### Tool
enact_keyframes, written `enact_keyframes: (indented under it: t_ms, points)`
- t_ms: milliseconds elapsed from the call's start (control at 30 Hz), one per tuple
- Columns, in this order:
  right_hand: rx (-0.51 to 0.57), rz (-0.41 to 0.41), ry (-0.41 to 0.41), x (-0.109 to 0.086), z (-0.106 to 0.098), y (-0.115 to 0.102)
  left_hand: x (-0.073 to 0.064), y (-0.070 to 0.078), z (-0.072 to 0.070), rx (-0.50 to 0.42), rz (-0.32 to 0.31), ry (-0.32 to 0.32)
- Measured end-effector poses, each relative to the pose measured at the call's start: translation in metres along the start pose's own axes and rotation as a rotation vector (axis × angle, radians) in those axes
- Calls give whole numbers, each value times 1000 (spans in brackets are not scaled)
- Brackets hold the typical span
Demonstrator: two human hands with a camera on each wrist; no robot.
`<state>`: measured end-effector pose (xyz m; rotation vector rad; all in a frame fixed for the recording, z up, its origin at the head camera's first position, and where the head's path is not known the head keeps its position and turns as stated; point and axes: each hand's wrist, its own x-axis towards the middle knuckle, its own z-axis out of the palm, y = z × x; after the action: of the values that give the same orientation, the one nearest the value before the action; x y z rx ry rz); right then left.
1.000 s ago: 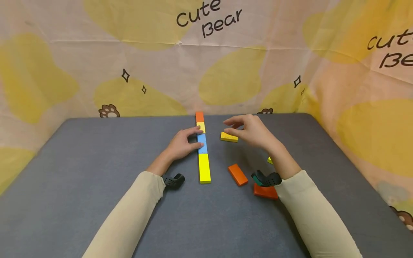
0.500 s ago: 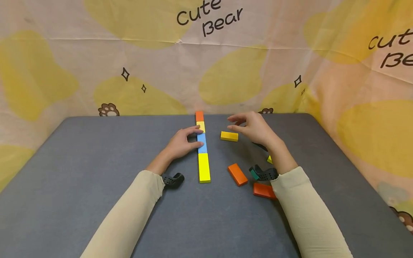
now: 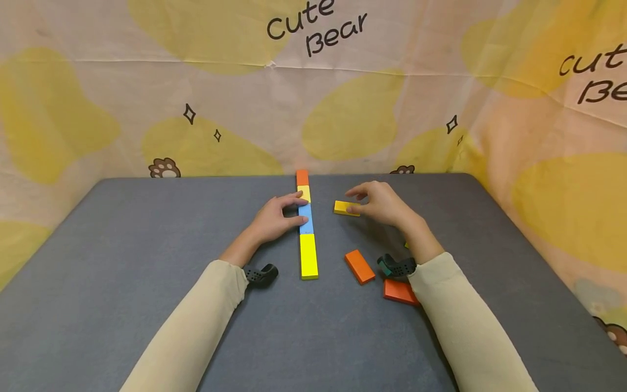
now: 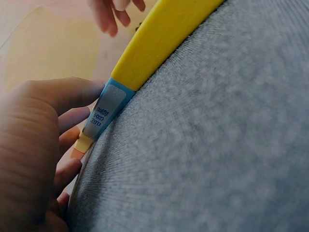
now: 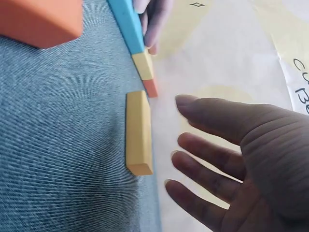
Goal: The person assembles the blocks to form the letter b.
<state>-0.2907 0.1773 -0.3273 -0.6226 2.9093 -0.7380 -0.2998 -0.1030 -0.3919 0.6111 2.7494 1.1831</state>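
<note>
Down the middle of the table runs an end-to-end row of blocks: orange [image 3: 302, 177], pale yellow [image 3: 306, 191], blue [image 3: 306, 212] and bright yellow [image 3: 308, 256]. My left hand [image 3: 274, 220] rests at the row's left side, thumb and fingertips on the blue and pale yellow blocks. In the left wrist view the blue block [image 4: 107, 108] bears a label with printed characters. To the right of the row lies a darker yellow block [image 3: 340, 207]. Over its right end hovers my right hand [image 3: 384, 204], fingers apart; the right wrist view shows a gap between them and that block [image 5: 138, 133].
Two more blocks, one orange [image 3: 360, 267] and one red-orange [image 3: 399, 291], lie nearer on the right; the right sleeve partly covers the latter. A bit of another yellow block [image 3: 406, 245] peeks out by the right wrist. A printed cloth [image 3: 235, 92] hangs behind the grey table [image 3: 122, 272].
My right hand drew slightly up and right, then came back down, so its thumb now overlaps the darker yellow block in the head view. The left hand and the row stay put.
</note>
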Motion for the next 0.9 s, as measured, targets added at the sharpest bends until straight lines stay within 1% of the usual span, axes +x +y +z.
enact_keyframes:
  t_ms: [167, 233, 400, 533, 733, 900]
  points:
    - [-55, 2, -42, 3, 5, 0, -1, 0, -1, -3, 5, 1]
    - [-64, -1, -46, 3, 6, 0, -1, 1, -1, -1, 4, -1]
    - [-77, -19, -37, 4, 9, 0, -1, 1, -1, 6, -2, 1]
    - [-93, -23, -11, 6, 11, 1, 0, 1, -1, 2, 16, 23]
    - [-139, 2, -47, 5, 21, 3, -6, -4, 4, -7, -9, 11]
    - [-142, -5, -15, 6, 19, 3, -3, -2, 4, -19, 15, 33]
